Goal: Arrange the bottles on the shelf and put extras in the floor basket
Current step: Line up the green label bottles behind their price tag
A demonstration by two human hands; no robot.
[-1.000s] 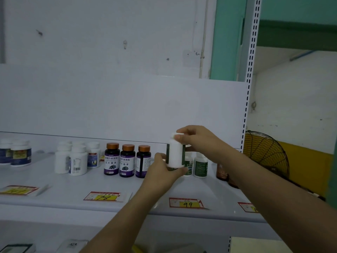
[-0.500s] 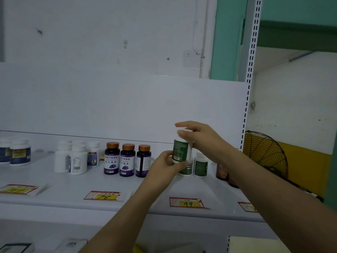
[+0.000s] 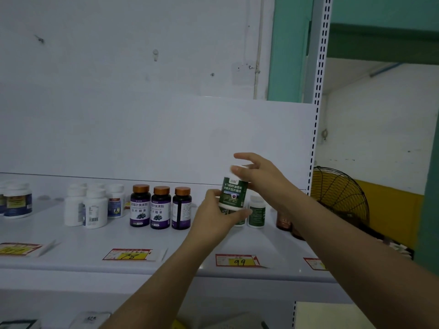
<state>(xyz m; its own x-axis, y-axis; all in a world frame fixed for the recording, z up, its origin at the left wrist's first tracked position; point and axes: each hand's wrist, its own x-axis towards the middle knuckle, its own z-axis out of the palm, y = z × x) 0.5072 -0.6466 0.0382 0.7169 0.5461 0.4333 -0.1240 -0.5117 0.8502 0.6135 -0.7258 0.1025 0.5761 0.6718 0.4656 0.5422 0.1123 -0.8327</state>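
Where the left hand (image 3: 213, 218) sits: under the bottle's base, thumb and fingers curled round its lower part, forearm rising from below.
Green-labelled bottle (image 3: 234, 193): nearly upright, long axis vertical, white cap up, label facing the camera, held above the shelf (image 3: 118, 238).
Right hand (image 3: 261, 179): thumb and fingers pinching the cap, forefinger lifted straight, forearm entering from the right.

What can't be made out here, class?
Head view only.
Floor basket: outside the frame.
Green-label bottle behind the held bottle: mostly covered by it and the left hand.
Brown bottles: partly hidden by the right forearm.
Rightmost price tag: number covered by that forearm.
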